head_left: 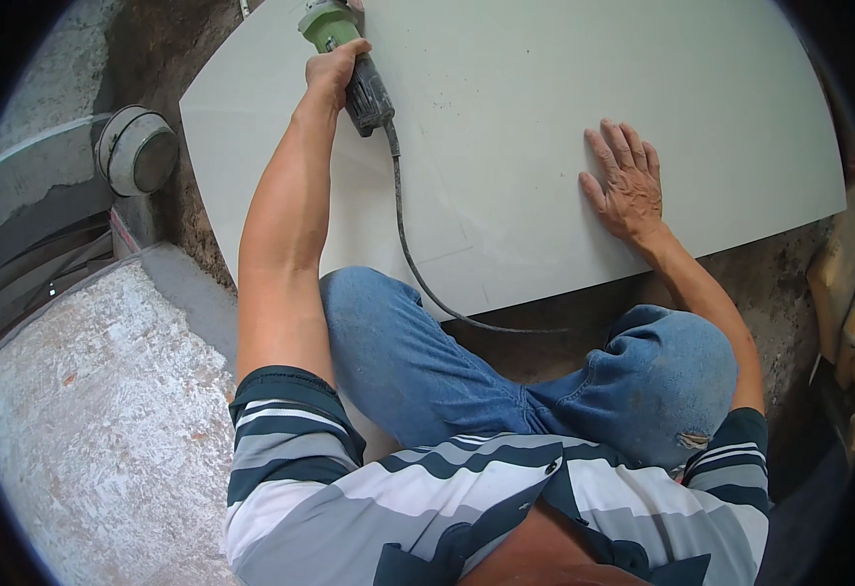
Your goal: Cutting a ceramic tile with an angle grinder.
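Note:
My left hand (335, 73) is wrapped round the body of an angle grinder (369, 101) with a green head and a dark rear grip. The grinder is over the far left part of a large pale slab (535, 186), its head at the upper edge of the view. Whether its disc touches the slab cannot be seen. A dark power cord (403, 220) runs from the grinder toward me, across the slab and over its near edge. On the slab's right side, my right hand (628, 186) lies flat, fingers stretched out, holding nothing.
A round metal pot (139, 153) stands left of the slab, by a grey ledge (42, 166). At the lower left is a rough, white-stained surface (105, 420). Pieces of wood (835, 283) lie at the far right. My bent knees are close to the slab's near edge.

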Demonstrator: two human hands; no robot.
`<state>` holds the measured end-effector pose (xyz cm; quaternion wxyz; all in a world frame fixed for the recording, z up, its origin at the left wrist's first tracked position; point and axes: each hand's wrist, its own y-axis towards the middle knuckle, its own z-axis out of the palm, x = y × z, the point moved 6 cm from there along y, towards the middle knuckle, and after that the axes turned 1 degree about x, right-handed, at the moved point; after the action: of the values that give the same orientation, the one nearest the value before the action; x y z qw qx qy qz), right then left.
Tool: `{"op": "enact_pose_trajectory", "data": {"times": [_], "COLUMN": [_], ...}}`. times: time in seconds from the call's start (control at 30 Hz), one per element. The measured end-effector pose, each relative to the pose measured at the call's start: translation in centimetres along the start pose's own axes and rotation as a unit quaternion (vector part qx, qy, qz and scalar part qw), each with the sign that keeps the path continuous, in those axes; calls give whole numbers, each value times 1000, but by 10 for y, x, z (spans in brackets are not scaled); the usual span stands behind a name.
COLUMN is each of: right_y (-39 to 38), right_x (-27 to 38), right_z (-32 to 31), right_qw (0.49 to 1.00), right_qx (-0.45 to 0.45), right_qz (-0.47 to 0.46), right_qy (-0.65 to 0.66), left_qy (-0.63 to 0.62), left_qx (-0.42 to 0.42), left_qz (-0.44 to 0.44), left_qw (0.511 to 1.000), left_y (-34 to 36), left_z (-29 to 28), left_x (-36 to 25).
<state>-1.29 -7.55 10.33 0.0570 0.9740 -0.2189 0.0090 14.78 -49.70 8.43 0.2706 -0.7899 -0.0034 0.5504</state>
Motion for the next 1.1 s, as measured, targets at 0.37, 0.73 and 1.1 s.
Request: {"op": "enact_pose_trajectory", "data": {"times": [0.37, 0.73, 1.1], "right_y": [10, 26, 36], "right_x": [2, -3, -1], "right_z": [-9, -23, -33], "right_qw": [1000, 1000, 1000], "right_qx": [14, -7, 1], "right_qz": [2, -19, -19], "right_qy": [-6, -11, -15], "left_qy": [-25, -35, -46], "left_qx": [11, 7, 11], "left_qz": [5, -5, 2], "left_qw": [1000, 999, 999], "left_y": [-18, -27, -43], "left_z": [-4, -5, -8], "left_x": [-5, -16, -23]}}
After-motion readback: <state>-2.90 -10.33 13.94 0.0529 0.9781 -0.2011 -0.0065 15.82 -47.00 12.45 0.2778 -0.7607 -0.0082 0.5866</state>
